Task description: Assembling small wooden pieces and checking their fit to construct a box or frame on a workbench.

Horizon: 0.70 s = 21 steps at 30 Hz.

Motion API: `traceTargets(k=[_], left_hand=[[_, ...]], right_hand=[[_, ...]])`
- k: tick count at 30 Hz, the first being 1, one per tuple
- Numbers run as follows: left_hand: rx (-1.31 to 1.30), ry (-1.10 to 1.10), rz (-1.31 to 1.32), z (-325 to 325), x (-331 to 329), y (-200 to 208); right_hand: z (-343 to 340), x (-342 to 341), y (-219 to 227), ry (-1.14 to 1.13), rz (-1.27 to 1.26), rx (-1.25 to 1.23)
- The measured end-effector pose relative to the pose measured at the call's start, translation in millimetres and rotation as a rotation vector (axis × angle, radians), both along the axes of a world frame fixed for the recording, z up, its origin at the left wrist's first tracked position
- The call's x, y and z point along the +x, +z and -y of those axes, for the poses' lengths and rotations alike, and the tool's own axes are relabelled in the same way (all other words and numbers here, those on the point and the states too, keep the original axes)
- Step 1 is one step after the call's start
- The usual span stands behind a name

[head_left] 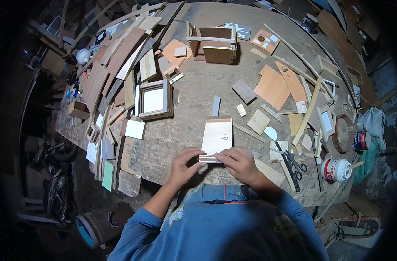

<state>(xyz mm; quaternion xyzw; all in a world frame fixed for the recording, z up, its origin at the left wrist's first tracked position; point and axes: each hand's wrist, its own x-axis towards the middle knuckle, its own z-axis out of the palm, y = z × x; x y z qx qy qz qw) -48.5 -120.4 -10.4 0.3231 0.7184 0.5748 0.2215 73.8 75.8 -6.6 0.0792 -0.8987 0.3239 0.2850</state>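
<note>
Close to the table's near edge lies a pale rectangular board (213, 135) with a handwritten mark and a brown strip along its far end. A short wooden strip (209, 159) lies across the board's near end. My left hand (186, 164) pinches the strip's left end between thumb and fingers. My right hand (239, 164) grips its right end, thumb and fingertips pressed at the board's near corner. Whether the strip is fixed to the board cannot be seen. Just beyond the board's far end lies a narrow grey piece (216, 105).
An open wooden box frame (219, 54) stands at the far middle. Stacked frames (169, 100) and long planks (133, 56) crowd the left. To my right lie scissors (296, 167), a black-handled saw (290, 174), wood offcuts (272, 85) and a white tub (335, 169).
</note>
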Motion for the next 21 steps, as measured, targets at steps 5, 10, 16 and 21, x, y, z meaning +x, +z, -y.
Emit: traceTargets(k=[5,10,16,21], left_hand=[[-0.146,-0.006,-0.455,2,18,-37],[-0.234,-0.038,-0.560,4,22,-48],[-0.275,-0.085,-0.618,4,17,-48],[-0.265,-0.086,-0.656,2,18,-51]], right_hand=[[3,14,-37,0.036,0.188,0.055],[4,19,-54,0.081,0.393,0.038],[13,12,-56,0.067,0.437,0.059],[18,16,-63,0.039,0.459,0.045]])
